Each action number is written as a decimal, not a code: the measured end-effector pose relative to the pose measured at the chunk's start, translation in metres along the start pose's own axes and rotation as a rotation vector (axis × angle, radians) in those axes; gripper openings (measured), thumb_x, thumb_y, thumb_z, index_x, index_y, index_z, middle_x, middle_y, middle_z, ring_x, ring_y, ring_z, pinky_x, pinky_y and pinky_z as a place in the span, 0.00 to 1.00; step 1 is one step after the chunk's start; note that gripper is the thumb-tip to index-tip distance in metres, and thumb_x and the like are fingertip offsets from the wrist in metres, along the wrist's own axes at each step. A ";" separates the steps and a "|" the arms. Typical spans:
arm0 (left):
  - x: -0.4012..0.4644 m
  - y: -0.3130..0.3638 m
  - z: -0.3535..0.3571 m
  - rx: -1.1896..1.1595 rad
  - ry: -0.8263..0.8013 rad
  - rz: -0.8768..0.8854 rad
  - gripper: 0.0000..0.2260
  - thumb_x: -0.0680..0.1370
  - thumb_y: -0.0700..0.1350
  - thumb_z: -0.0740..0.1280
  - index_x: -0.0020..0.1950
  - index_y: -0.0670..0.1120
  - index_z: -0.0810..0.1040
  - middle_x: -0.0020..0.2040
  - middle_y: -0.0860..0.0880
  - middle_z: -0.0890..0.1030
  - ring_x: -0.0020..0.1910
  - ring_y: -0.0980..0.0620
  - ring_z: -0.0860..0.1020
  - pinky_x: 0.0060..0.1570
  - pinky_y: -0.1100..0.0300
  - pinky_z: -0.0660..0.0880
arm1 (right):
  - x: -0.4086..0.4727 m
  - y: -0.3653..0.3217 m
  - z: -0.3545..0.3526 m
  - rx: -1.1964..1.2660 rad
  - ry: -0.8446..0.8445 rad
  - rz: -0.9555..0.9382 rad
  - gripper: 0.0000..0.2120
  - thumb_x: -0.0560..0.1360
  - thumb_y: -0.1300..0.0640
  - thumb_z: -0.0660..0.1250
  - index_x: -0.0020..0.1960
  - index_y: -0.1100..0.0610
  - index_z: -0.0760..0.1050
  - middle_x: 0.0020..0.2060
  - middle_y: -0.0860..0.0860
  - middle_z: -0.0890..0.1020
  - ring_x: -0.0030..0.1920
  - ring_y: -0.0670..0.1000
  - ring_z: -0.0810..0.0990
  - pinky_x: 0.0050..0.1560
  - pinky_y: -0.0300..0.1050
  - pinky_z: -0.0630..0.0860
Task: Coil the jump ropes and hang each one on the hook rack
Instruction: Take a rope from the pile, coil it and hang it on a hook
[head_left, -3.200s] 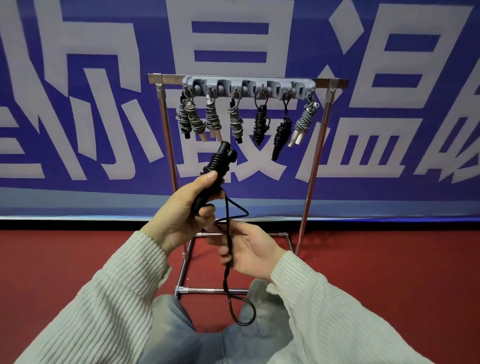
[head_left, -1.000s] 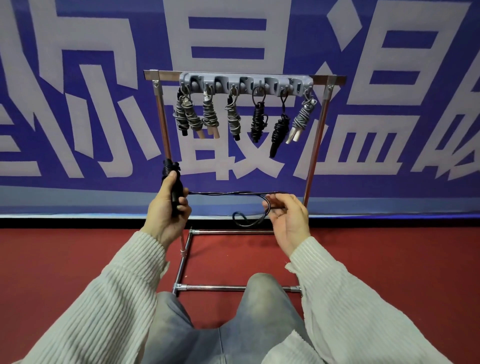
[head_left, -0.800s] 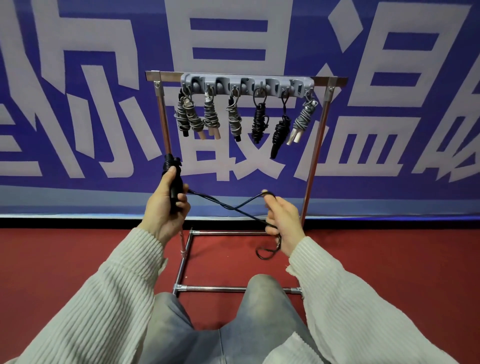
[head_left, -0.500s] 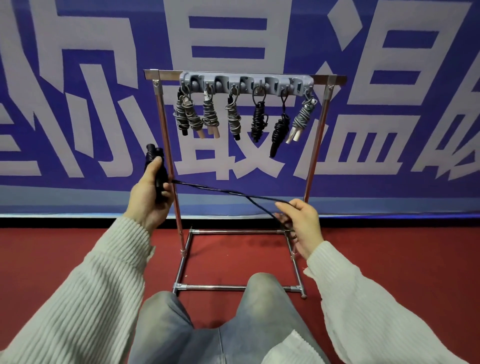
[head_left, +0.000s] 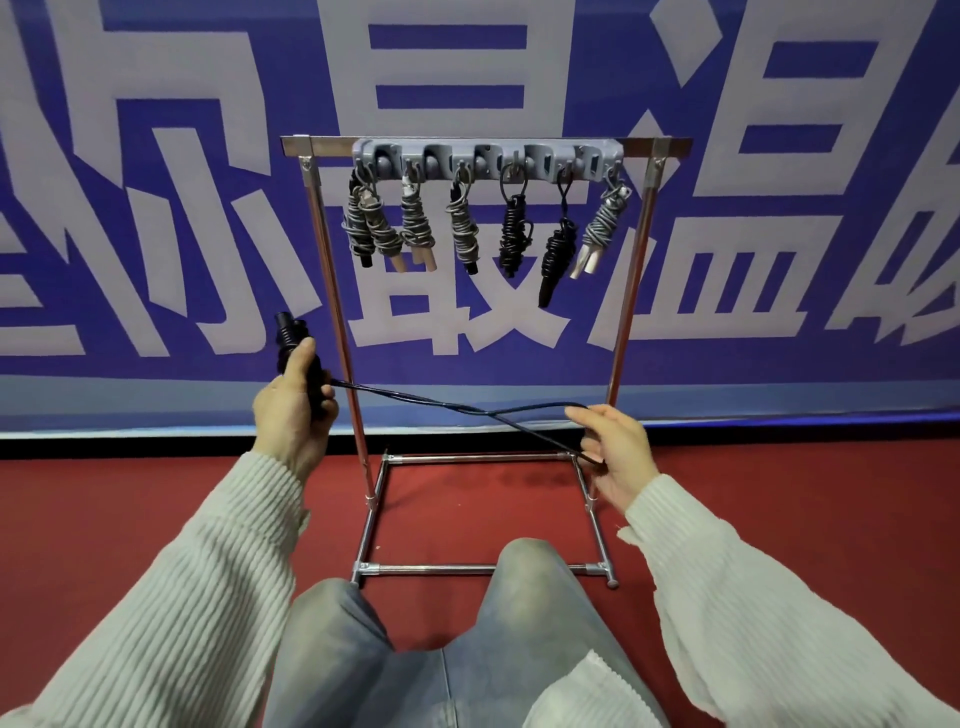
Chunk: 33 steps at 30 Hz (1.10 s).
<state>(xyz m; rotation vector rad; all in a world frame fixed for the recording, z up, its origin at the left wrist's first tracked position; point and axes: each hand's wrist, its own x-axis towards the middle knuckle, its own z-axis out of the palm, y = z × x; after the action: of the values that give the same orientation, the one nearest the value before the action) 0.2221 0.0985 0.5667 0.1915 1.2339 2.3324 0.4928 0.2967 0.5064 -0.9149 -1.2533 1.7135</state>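
My left hand (head_left: 293, 410) grips the black handles (head_left: 291, 340) of a black jump rope, held upright to the left of the rack's left post. The rope's cord (head_left: 447, 410) runs rightward in two crossing strands to my right hand (head_left: 615, 449), whose fingers are curled around the cord's loop end. A grey hook rack (head_left: 488, 156) sits on the top bar of a metal stand (head_left: 631, 270). Several coiled ropes hang from its hooks: grey ones (head_left: 415, 223) on the left, two black ones (head_left: 514, 234) toward the right, one grey at the far right.
The stand's base frame (head_left: 483, 569) rests on red carpet (head_left: 805, 519) just beyond my knees (head_left: 530, 577). A blue banner with large white characters (head_left: 156, 156) covers the wall behind the rack.
Over the last second my hands moved apart, the left going up and left past the post, the right going right, stretching the cord between them. Earlier both hands were close together.
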 end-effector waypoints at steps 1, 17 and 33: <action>0.000 -0.002 0.001 0.016 -0.005 0.008 0.15 0.77 0.49 0.75 0.57 0.44 0.76 0.38 0.49 0.75 0.29 0.56 0.72 0.27 0.67 0.69 | 0.000 0.001 -0.001 -0.037 0.002 -0.040 0.09 0.75 0.62 0.74 0.42 0.55 0.75 0.29 0.47 0.68 0.24 0.44 0.62 0.23 0.37 0.63; -0.068 -0.015 0.037 0.609 -0.492 -0.019 0.12 0.79 0.46 0.72 0.56 0.39 0.80 0.45 0.42 0.82 0.44 0.47 0.84 0.54 0.53 0.82 | -0.013 0.019 0.026 -0.591 -0.199 -0.172 0.28 0.77 0.70 0.62 0.75 0.55 0.70 0.67 0.52 0.78 0.69 0.51 0.76 0.66 0.43 0.73; -0.054 -0.006 0.014 0.963 -0.461 0.108 0.21 0.72 0.46 0.80 0.61 0.49 0.76 0.43 0.48 0.83 0.32 0.53 0.75 0.34 0.58 0.74 | -0.036 -0.033 0.063 -1.002 -0.489 -0.434 0.11 0.81 0.45 0.66 0.50 0.49 0.84 0.37 0.51 0.84 0.38 0.49 0.80 0.44 0.51 0.75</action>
<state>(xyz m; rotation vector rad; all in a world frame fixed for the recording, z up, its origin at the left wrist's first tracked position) 0.2759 0.0860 0.5755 1.0537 1.9854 1.4391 0.4577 0.2455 0.5567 -0.6527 -2.5248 0.9217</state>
